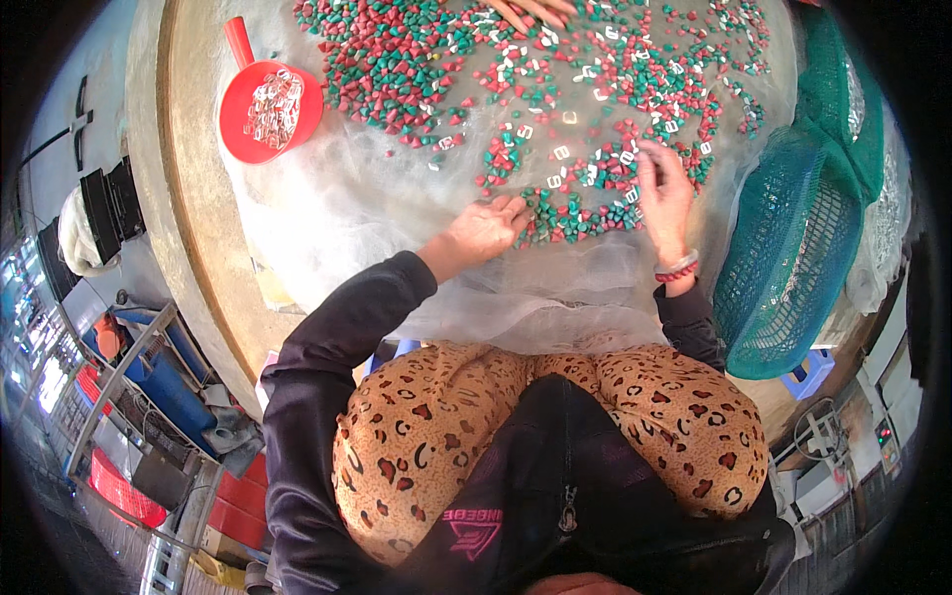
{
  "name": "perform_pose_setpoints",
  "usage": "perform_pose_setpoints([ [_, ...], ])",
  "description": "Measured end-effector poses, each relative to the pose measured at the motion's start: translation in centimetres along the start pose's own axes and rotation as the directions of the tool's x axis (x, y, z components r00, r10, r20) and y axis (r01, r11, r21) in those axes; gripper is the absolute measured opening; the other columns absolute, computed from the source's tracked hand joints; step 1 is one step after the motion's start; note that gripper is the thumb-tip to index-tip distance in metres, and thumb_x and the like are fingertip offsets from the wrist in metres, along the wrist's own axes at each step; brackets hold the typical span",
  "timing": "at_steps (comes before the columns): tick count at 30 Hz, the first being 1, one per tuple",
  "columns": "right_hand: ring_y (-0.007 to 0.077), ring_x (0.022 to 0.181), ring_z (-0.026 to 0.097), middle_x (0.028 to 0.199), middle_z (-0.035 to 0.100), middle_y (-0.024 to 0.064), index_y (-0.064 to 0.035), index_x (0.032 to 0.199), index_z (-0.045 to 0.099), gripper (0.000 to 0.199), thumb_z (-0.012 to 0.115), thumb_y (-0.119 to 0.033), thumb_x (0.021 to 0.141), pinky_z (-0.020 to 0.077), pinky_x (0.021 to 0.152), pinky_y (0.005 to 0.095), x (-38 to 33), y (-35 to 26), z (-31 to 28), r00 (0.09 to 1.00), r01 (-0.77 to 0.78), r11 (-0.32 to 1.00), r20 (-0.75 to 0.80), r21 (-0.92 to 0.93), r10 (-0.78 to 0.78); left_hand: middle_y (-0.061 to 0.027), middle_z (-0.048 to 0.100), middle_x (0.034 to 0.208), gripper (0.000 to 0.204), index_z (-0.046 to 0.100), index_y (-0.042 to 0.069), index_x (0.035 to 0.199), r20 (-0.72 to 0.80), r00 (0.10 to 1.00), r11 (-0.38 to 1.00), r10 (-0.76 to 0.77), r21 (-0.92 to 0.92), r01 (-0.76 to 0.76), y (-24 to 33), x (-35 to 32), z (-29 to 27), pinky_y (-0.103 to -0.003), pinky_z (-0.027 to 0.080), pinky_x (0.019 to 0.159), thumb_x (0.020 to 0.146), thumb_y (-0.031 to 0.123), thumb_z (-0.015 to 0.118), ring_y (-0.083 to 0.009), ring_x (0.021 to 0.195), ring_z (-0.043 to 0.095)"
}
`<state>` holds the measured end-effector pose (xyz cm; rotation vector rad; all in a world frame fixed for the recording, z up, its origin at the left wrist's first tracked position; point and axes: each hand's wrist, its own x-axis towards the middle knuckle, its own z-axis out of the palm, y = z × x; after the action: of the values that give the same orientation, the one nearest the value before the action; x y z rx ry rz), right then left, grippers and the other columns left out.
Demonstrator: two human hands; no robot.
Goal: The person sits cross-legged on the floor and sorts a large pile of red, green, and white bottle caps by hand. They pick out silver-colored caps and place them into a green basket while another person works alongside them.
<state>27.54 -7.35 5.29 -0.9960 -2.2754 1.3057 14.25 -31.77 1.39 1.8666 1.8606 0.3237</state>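
Small red and green cone-shaped pieces (397, 74) lie scattered over a sheer whitish mesh sheet, mixed with small white ring-like pieces (561, 153). My left hand (481, 233) rests at the near left edge of a small heap (570, 220) of them. Its fingers are curled together against the pieces, and whatever they hold is hidden. On the heap's right side is my right hand (666, 198), fingers stretched forward and thumb a little apart. The fingertips are close to a white piece (627, 157). A red pan-like scoop (238, 139) with clear and whitish small pieces stands at the far left.
Another person's hand (531, 12) reaches over the pieces at the far edge. A green mesh net bag (793, 248) lies along the right side. The sheet (327, 228) drapes over my lap at the near edge. Blue and red containers (164, 387) stand at the lower left.
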Motion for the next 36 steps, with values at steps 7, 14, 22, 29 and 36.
perform_pose_setpoints([
  [7, 0.0034, 0.077, 0.052, 0.091, 0.062, -0.0028, -0.006, 0.109, 0.064, 0.017, 0.056, -0.011, 0.095, 0.0425, 0.065, 0.0182, 0.7, 0.0, -3.3, 0.987, -0.158, 0.98, -0.018, 0.121, 0.162, -0.0096, 0.052, 0.096, 0.018, 0.056, 0.004, 0.094, 0.095, 0.986, 0.99, -0.135, 0.042, 0.131, 1.5, 2.4, -0.4, -0.034, 0.055, 0.065, 0.077, 0.011, 0.059, -0.0228, 0.095, 0.06],
  [14, 0.0089, 0.075, 0.058, 0.095, 0.065, 0.0033, -0.0064, 0.119, 0.06, 0.034, 0.066, -0.02, 0.089, 0.0485, 0.063, 0.0255, -3.3, -1.9, 2.3, 0.809, -0.432, 0.863, 0.535, 0.261, 0.243, -0.0136, 0.053, 0.09, 0.019, 0.054, 0.004, 0.085, -0.173, 0.915, 0.884, -0.363, -0.373, 0.281, 2.0, 5.6, -6.0, -0.044, 0.051, 0.061, 0.079, 0.018, 0.065, -0.0337, 0.077, 0.06],
  [22, 0.0061, 0.065, 0.059, 0.078, 0.065, 0.0002, -0.0036, 0.092, 0.067, 0.01, 0.062, -0.013, 0.091, 0.0455, 0.053, 0.021, -1.0, -3.4, -0.8, 0.883, -0.462, 0.7, 0.356, 0.544, 0.306, -0.0176, 0.057, 0.092, 0.034, 0.059, 0.005, 0.101, -0.239, 0.898, 0.864, -0.369, -0.444, 0.237, 3.1, 7.7, -8.2, -0.046, 0.049, 0.064, 0.081, 0.03, 0.07, -0.0383, 0.08, 0.06],
  [29, 0.0109, 0.07, 0.063, 0.074, 0.068, 0.0039, -0.006, 0.084, 0.07, 0.014, 0.069, -0.019, 0.082, 0.0513, 0.065, 0.0304, 4.5, -1.7, -10.4, 0.989, -0.048, 0.998, 0.143, 0.028, 0.043, -0.0249, 0.049, 0.106, 0.054, 0.046, 0.009, 0.13, 0.022, 0.898, 0.898, -0.439, 0.032, 0.438, 0.3, 5.5, -8.9, -0.049, 0.049, 0.076, 0.082, 0.024, 0.066, -0.0445, 0.092, 0.056],
  [36, 0.0201, 0.088, 0.064, 0.103, 0.065, 0.0105, -0.0025, 0.107, 0.063, 0.026, 0.052, -0.022, 0.094, 0.0509, 0.077, 0.0332, 13.8, -2.1, -32.3, 0.925, 0.188, 0.982, -0.33, -0.032, -0.188, -0.0334, 0.05, 0.121, 0.035, 0.055, 0.0, 0.112, -0.231, 0.927, 0.956, -0.295, -0.088, 0.282, -2.5, 4.2, -9.2, -0.048, 0.047, 0.086, 0.083, 0.017, 0.066, -0.0434, 0.11, 0.052],
])
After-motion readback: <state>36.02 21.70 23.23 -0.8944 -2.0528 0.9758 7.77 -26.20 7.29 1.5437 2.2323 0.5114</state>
